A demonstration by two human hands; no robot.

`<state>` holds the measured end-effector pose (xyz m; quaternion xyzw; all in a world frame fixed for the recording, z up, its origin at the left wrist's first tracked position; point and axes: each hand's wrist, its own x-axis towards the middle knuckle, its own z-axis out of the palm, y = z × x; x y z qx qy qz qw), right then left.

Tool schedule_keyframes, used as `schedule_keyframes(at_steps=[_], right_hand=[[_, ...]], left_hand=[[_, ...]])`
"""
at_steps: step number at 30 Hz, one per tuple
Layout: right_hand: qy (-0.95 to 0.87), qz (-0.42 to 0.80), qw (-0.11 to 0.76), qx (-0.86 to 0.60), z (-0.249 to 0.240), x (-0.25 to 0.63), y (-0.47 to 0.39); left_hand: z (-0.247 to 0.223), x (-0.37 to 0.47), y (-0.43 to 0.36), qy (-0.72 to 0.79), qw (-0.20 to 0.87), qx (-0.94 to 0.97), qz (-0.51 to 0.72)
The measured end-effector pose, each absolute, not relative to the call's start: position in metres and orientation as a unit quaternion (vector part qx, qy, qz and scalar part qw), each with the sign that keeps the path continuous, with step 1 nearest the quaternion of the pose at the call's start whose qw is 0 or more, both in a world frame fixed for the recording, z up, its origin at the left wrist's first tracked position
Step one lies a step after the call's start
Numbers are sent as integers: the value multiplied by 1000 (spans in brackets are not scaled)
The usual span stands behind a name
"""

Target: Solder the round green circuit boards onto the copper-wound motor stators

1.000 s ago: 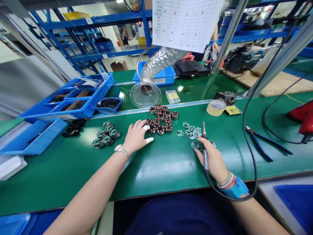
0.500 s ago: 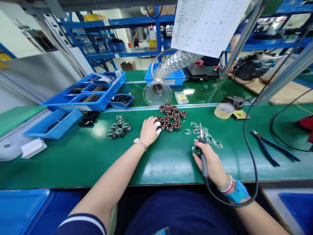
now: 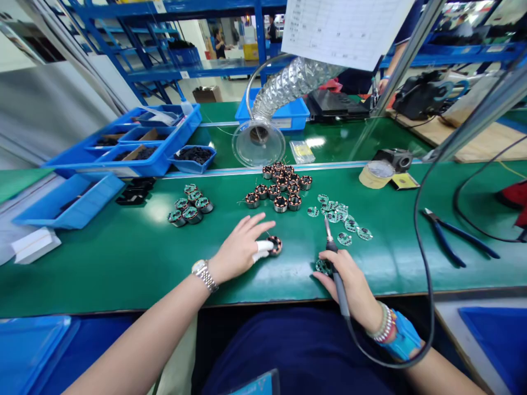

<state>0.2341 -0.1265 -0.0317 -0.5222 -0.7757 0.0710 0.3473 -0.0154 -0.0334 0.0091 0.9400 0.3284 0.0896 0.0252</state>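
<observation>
The lone coil (image 3: 275, 245) sits on the bench (image 3: 230, 285) in front of the person, at the covered fingertips of the left hand (image 3: 239, 247) and apart from the other coils (image 3: 282, 186) at 12 o'clock from it. It looks small, rigid and fairly dense for its size, with a smooth outer wall that may slip a little; the copper windings and fine wire ends are likely its delicate parts, so the outer wall, pinched from opposite sides, seems the safer hold. The left thumb and index finger are narrow together at its 9 o'clock side, though whether they pinch or merely press it I cannot tell; the other fingers reach out past them, palm down, the forearm slanting in from 8 o'clock. At 4 o'clock, the right hand (image 3: 354, 277) is closed round the iron (image 3: 340, 291), its tip angled towards 11, with a board (image 3: 323, 267) at the thumb and fingertips. That board looks thin, light and stiff, best taken by its edge. The right forearm comes in from 4 o'clock. Farther out, loose boards (image 3: 331, 213) lie at 2 o'clock, board-topped coils (image 3: 192, 214) at 10, and pliers (image 3: 448, 247) at 3.
</observation>
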Motion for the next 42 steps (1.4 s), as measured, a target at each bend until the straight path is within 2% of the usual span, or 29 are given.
schedule_keyframes(at_steps=[6,17,22,27,34,38,42], right_hand=[[-801,90,377,-456,-20,222,-124],[-816,80,373,-435,-25,211,-127],[-813,64,372,-443,-19,209,-129],[-804,56,377,-457,-17,210,-133],[-808,103,378,-440,-20,196,-139],[-811,123,380,-428,-24,191,-138],[-817,139,379,-411,-27,204,-129]], left_hand=[[7,-12,-77,246,104,957,108],[-13,-6,-136,394,123,853,319],[-20,5,-142,380,128,860,317],[-21,-3,-143,426,188,816,341],[-13,-4,-130,420,201,840,279],[-13,5,-137,447,270,794,311],[-5,7,-148,439,386,758,288]])
